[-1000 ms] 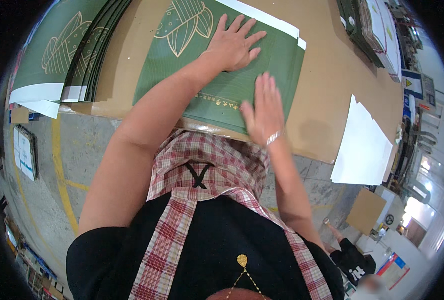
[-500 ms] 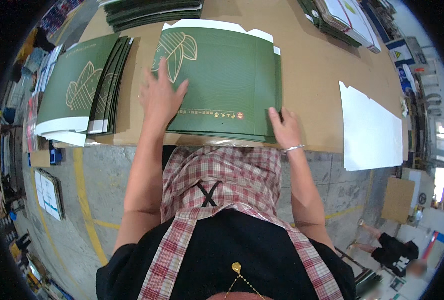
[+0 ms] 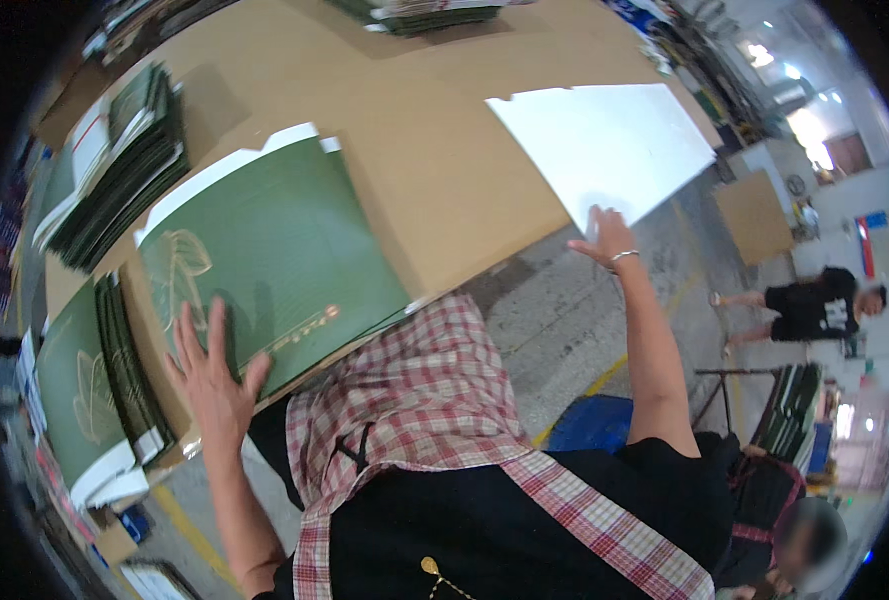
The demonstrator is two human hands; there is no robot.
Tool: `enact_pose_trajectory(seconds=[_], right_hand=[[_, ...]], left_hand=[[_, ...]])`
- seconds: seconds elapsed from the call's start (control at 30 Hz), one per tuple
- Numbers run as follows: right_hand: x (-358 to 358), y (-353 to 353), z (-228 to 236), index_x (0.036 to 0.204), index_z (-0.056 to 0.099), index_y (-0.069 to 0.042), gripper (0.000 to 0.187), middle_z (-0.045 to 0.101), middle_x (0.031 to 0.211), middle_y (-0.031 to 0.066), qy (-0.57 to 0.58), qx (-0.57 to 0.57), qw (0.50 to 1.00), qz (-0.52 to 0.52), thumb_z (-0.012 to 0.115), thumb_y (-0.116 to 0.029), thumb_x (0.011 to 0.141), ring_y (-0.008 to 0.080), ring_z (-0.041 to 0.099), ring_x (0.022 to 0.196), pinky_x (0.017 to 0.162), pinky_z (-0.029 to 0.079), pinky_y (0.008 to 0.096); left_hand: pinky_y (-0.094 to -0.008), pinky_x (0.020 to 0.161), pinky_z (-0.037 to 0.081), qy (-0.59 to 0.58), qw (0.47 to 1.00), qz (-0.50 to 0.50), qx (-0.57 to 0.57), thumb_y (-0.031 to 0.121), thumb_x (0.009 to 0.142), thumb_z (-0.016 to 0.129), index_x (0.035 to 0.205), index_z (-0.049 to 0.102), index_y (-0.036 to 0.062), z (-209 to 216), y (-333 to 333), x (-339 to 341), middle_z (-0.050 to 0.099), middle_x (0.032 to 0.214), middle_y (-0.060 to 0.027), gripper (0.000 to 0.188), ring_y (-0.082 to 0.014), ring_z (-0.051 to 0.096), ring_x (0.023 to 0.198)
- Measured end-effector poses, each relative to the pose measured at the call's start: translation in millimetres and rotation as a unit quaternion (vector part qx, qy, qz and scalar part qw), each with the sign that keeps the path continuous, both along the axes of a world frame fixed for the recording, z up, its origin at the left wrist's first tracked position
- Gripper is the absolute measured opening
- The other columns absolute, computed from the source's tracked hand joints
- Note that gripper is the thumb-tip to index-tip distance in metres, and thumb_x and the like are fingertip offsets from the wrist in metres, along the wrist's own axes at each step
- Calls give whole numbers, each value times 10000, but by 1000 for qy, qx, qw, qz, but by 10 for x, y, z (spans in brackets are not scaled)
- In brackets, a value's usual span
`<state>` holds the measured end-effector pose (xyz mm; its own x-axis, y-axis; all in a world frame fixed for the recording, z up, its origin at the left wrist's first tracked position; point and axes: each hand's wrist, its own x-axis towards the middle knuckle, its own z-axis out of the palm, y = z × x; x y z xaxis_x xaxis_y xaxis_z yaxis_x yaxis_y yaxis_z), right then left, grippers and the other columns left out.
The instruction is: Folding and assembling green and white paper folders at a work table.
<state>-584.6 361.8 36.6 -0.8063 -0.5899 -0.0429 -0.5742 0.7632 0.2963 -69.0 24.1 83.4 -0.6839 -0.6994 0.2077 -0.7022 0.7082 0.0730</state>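
On the desk: we see a brown desk (image 3: pixel 445 170) with a flat green carton sheet (image 3: pixel 275 260) lying near its front edge.
Left hand: our left hand (image 3: pixel 210 385) lies flat on the lower corner of the green carton sheet.
Left fingers: the fingers (image 3: pixel 215 325) are spread wide and straight; they press on the sheet and grip nothing.
Right hand: our right hand (image 3: pixel 605 238) is open, palm down, at the near edge of a white sheet (image 3: pixel 605 145).
Right fingers: extended and a little apart, touching the white sheet's edge, holding nothing.
Left side: stacks of green cartons (image 3: pixel 115 170) lie further left.
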Motion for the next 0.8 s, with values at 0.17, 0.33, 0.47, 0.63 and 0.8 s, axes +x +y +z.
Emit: enact_pose_trajectory(seconds=[0.17,0.33,0.47,0.63,0.8], right_hand=[[-345,131,-189,1351,554,-133,488,597,1320,221,-83,-41,994,57,570,-402,944,399,605,1147,949,511,476],[168,-677,182,1141,705,-144,273,728,1043,115,34,-293,925,238,520,-225,958,313,694,931,802,561,431],[1858,-1960,411,1274,624,-179,390,651,765,78,-40,-289,883,367,593,-221,887,266,658,692,609,546,400],[3460,-2112,739,1583,251,-220,1108,373,1510,267,-297,-292,758,502,866,-370,674,531,398,1332,1073,366,589],[2960,-1495,493,1536,360,-237,1053,287,1575,248,-252,-99,883,385,900,-230,632,516,299,1421,1118,268,646]], left_hand=[[-656,1164,163,-127,982,-97,104,621,627,793,1525,400,281,-145,130,62,186,1643,-139,1038,-455,198,1480],[-650,1152,195,-99,988,-100,71,613,651,783,1507,426,285,-355,139,5,208,1635,-139,983,-456,231,1463],[-660,1139,203,-83,990,-100,52,646,732,706,1492,452,263,-475,104,57,232,1624,-142,888,-453,250,1453],[-543,1163,266,-53,989,-121,73,545,836,673,1423,522,130,-799,1,246,422,1522,-177,735,-407,374,1400],[-483,1035,456,107,976,-97,166,343,871,712,1260,645,105,-1014,95,281,643,1261,-156,461,-361,577,1200]])
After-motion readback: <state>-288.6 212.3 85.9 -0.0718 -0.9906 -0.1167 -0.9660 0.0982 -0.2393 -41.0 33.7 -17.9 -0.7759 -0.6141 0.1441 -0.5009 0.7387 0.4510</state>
